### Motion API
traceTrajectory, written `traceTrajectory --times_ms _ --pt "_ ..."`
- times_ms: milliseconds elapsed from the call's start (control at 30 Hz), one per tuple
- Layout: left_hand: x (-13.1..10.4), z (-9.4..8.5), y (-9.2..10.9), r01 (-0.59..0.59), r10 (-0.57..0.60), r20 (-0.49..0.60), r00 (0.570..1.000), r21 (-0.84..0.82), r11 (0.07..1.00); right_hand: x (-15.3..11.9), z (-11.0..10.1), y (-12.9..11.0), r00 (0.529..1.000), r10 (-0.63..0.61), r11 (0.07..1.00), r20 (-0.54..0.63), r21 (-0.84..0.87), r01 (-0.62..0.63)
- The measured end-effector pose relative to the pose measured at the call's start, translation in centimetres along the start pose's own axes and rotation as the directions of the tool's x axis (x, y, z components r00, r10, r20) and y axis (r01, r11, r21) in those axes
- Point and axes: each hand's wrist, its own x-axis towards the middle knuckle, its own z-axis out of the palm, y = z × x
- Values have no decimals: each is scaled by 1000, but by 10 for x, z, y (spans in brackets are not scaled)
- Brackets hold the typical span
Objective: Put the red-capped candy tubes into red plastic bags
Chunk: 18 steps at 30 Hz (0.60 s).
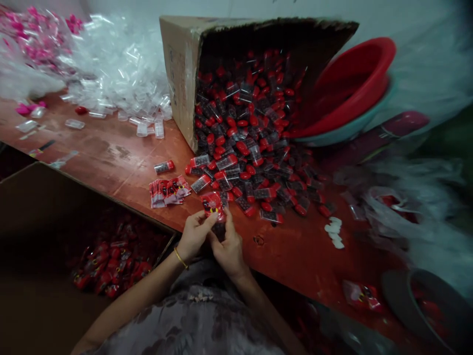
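My left hand (194, 235), with a gold bangle at the wrist, pinches a small red printed packet (213, 203) near the table's front edge. My right hand (229, 249) is closed at the packet's other side, its fingers raised along it; a dark part shows between the hands. Just left of them, a fanned stack of red printed cards (168, 191) lies on the table, with one clear, red-capped container (164, 166) behind it. Beyond my hands, a heap of these red-capped containers (254, 148) spills from a cardboard box on its side (181, 79).
The reddish table (111, 153) bears clear plastic pieces (121, 64) and pink pieces (40, 37) at the back left. Red and teal basins (354, 84) lean at the right. White discs (334, 231) lie right of my hands. A lower box holds red packets (111, 261).
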Motion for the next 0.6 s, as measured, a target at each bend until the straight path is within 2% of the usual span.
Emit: traceTrajectory --times_ms 200,433,500,600 --pt "0 -3 -7 -19 18 5 1000 121 992 2 3 -2 1000 -9 999 -16 40 10" --pt "2 5 6 34 -35 -22 999 -51 998 -1 1 -2 996 -80 997 31 18 79" --pt "3 6 9 53 -53 7 999 -11 999 -1 3 -1 997 -74 997 22 36 74" --pt "3 5 8 36 -43 62 997 117 992 0 6 1 997 -69 986 21 152 65"
